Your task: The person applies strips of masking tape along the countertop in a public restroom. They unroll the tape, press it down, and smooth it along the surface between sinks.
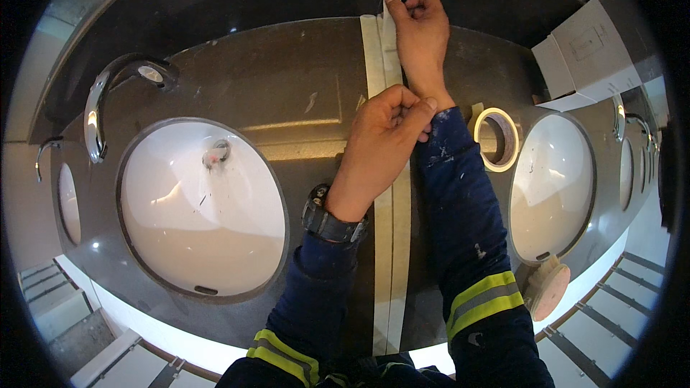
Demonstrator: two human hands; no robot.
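Pale strips of masking tape (383, 244) run front to back down the dark countertop, side by side, and a light strip goes on up the backsplash. My right hand (424, 36) is at the foot of the backsplash, fingers curled and thumb pressed on the strip's edge. Nearer to me, my left hand (384, 147) is closed in a pinch over the strips, beside my right cuff. Whatever its fingertips hold is hidden. A black watch (332, 217) is on my left wrist. Right of my right forearm sits a roll of masking tape (509, 140).
White sinks flank the strips, a left sink (194, 237) and a right sink (550, 194). A chrome faucet (95, 115) arches at the left. A white box (593, 54) stands at the back right. Near the right front edge lies a round pinkish pad (552, 293).
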